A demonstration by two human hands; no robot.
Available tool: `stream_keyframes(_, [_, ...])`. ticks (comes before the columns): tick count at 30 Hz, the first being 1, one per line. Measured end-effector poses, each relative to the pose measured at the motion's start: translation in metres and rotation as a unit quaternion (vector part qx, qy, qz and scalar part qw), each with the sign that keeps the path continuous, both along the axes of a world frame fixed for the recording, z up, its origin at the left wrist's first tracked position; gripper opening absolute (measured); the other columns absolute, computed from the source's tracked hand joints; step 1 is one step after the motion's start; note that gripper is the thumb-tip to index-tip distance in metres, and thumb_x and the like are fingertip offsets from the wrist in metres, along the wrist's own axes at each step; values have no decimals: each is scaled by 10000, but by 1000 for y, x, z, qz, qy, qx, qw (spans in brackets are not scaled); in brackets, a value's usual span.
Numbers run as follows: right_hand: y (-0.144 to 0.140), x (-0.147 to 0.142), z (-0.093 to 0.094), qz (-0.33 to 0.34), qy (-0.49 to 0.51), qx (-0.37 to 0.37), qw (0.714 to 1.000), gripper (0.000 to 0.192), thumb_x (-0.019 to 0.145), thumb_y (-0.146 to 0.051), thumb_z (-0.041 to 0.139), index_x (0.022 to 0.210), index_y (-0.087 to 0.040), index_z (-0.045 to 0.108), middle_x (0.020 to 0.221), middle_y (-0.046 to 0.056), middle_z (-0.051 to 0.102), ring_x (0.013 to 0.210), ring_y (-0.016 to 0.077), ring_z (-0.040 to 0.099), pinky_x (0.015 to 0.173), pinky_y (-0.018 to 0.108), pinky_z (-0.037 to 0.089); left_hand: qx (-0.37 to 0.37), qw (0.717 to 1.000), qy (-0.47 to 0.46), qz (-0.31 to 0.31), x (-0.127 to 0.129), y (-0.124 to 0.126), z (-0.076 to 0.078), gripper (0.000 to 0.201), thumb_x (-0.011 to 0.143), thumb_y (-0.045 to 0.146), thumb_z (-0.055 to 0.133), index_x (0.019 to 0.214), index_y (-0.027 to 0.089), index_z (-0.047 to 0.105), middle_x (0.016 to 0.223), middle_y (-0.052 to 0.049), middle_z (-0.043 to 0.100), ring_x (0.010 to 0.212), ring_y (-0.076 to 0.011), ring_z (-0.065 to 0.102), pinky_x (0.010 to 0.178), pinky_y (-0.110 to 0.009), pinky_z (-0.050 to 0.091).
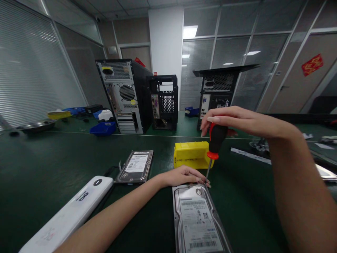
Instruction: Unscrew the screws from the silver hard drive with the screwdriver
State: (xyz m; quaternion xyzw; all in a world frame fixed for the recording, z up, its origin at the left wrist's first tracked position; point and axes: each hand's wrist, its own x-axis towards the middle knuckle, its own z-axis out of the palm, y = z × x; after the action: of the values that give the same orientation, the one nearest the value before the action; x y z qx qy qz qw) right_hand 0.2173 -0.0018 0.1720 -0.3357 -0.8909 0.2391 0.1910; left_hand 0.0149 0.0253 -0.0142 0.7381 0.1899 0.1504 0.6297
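A silver hard drive [198, 225] with a white label is in front of me at the bottom of the head view. My left hand [184, 175] lies across its far end, the fingers close together and holding that edge; the thumb is hidden. Above the drive's far right corner, my right hand [223, 117] is closed over the top of a screwdriver [217, 138] with a black and red handle. The screwdriver stands slightly tilted, its tip down at that corner by my left fingertips. What the tip touches is too small to tell.
A second hard drive [136, 166] lies to the left, near a white power strip [71, 214]. Beyond my hands sits a yellow bin [192, 154]. Computer cases [126, 95] stand farther back, with a blue bin [103, 128] at left. A flat strip [250, 155] lies at right.
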Motion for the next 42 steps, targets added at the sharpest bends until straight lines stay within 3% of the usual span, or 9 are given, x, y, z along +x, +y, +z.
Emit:
stream_keyframes(5, [-1,-2,0,8,1,-1,1000,378,928,-456,373,875,-203,649,914,35,628,762,145,571,580,223,440,1,1000,2,0,0,1,-1,296,875,321,587,1105,151,662,1154,-84,667,1094,-186,598,1014,-360,395])
stream_keyframes(8, [-1,1,1,2,-4,-20,1000,335,921,-398,371,909,-217,652,930,26,641,725,140,562,511,218,407,-5,1000,3,-2,0,2,-3,288,878,305,581,1113,159,660,1152,-77,669,1097,-179,595,1017,-352,393])
stream_keyframes(12, [-3,4,2,3,1,-12,1000,313,905,-429,451,1039,-238,660,1014,26,667,803,157,605,538,216,431,-3,1000,2,-10,0,3,-3,298,885,306,572,1133,159,651,1160,-75,665,1102,-178,594,1017,-347,394])
stream_keyframes(17, [-6,-2,2,5,6,13,1000,316,872,-444,523,883,-202,726,858,33,698,742,146,629,624,232,469,6,1000,11,-7,-1,2,0,310,885,324,572,1134,154,651,1178,-87,655,1111,-188,590,1016,-352,389])
stream_keyframes(21, [-4,-7,1,18,13,23,999,292,881,-414,518,881,-188,704,864,38,689,776,150,624,684,246,478,12,1000,1,-13,-2,2,0,303,896,304,556,1143,152,645,1194,-87,646,1117,-185,585,1014,-348,389])
stream_keyframes(28, [5,-8,-4,6,18,1,1000,355,948,-380,336,917,-175,625,882,39,606,742,137,559,589,227,435,-1,1000,4,-8,0,-2,5,300,888,305,565,1124,142,654,1175,-90,656,1103,-187,591,1009,-345,395])
stream_keyframes(33, [3,-6,-3,25,18,31,999,331,938,-404,400,1024,-191,638,935,40,630,767,133,568,536,204,405,-6,1000,-5,-10,0,-6,10,300,890,290,558,1132,141,654,1167,-99,658,1092,-191,596,989,-350,411])
stream_keyframes(37, [0,-6,-2,11,15,64,998,339,900,-451,477,967,-185,676,862,30,647,649,103,539,487,207,368,-12,1000,1,-4,0,-5,8,303,886,291,564,1137,147,652,1166,-95,659,1082,-190,601,981,-347,415])
stream_keyframes(42, [3,-4,-1,-17,2,75,997,302,871,-434,538,878,-167,680,834,42,663,746,142,596,610,246,444,-11,1000,0,-1,0,-3,5,297,875,302,584,1120,153,658,1160,-86,662,1083,-183,600,996,-354,401])
